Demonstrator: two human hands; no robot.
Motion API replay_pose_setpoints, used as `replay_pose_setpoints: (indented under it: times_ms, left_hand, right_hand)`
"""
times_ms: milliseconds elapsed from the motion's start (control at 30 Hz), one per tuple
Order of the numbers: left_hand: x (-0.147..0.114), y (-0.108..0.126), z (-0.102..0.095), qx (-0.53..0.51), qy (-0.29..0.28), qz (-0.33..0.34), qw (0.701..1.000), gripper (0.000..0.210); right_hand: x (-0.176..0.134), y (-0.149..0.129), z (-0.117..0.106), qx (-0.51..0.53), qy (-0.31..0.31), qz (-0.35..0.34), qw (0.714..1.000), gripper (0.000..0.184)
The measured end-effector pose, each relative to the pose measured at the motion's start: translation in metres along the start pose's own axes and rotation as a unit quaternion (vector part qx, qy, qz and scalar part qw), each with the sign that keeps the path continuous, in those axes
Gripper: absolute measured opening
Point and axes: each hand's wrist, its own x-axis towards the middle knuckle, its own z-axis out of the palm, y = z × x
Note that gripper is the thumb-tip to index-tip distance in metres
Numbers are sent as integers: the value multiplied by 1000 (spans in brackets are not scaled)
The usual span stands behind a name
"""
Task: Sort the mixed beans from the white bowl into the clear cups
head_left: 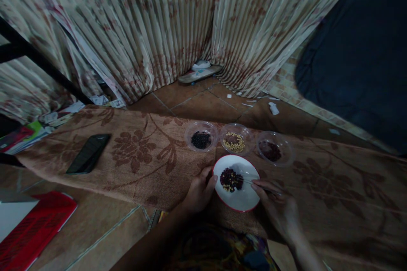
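Note:
A white bowl with a red rim [252,197] stands on the cloth-covered table, tilted slightly in my view. In it lies a mixed heap of dark red, black and pale yellow beans [229,180]. My left hand [202,190] grips the bowl's left rim, thumb on the edge. From the right, my right hand [276,203] pinches thin metal tweezers [249,181], whose tips reach to the heap's right side. Whether a bean is between the tips I cannot tell. Behind the bowl are three clear plastic bowls: one with black beans [201,139], one with yellow beans [233,142], one with dark red beans [270,151].
A brown floral cloth [136,169] covers the narrow table. A dark phone [89,153] lies at its left. Beyond the far edge are a skateboard [200,75], litter on the tiled floor and striped curtains [178,21]. A red box [41,224] sits low at left.

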Motion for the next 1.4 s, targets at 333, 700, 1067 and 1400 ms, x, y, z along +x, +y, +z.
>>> replay_pose_setpoints:
  times_ms: [333,700,1067,1400]
  left_hand:
    - [1,2,-1,-3,-14,9,1000,37]
    - [1,2,-1,0,-9,12,1000,34]
    - [1,3,-2,5,-18,12,1000,36]
    - [1,0,0,6,-17,18,1000,35]
  right_hand:
    - [0,-3,-1,-1,1,8,1000,21]
    - [3,1,-4,24,12,34,999,22]
    - [5,-3,-1,-1,-6,0,1000,19]
    - [4,1,-1,-13,4,-14,1000,22]
